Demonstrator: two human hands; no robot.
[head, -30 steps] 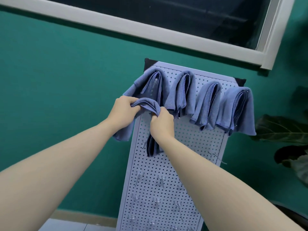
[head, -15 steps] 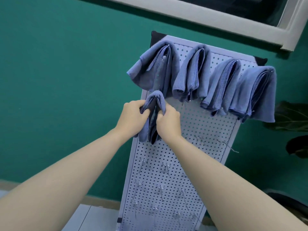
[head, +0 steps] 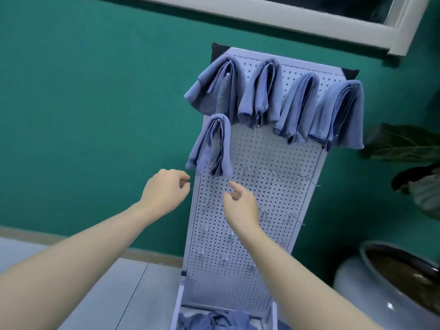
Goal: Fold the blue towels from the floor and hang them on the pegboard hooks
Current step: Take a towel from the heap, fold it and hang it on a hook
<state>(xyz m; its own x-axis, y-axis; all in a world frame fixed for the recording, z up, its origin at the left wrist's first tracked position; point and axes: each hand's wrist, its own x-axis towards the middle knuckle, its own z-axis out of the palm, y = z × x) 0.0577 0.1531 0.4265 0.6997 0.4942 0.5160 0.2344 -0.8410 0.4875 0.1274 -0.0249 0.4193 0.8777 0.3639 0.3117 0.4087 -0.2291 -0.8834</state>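
A: Towel (head: 212,145) hangs on its hook, second row of the pegboard (head: 262,163).
B: Left hand (head: 164,192), right hand (head: 239,202): each grip loose, empty. Next needs the floor pile (head: 214,321).

A teal wall (head: 95,103) forms the background, with a white window frame (head: 273,19) running across its top. At lower right, a grey ceramic planter (head: 371,294) (dark inside) stands on the floor, with large dark leaves (head: 404,144) above it. Pale floor tiles (head: 114,294) meet a beige skirting strip (head: 47,236).
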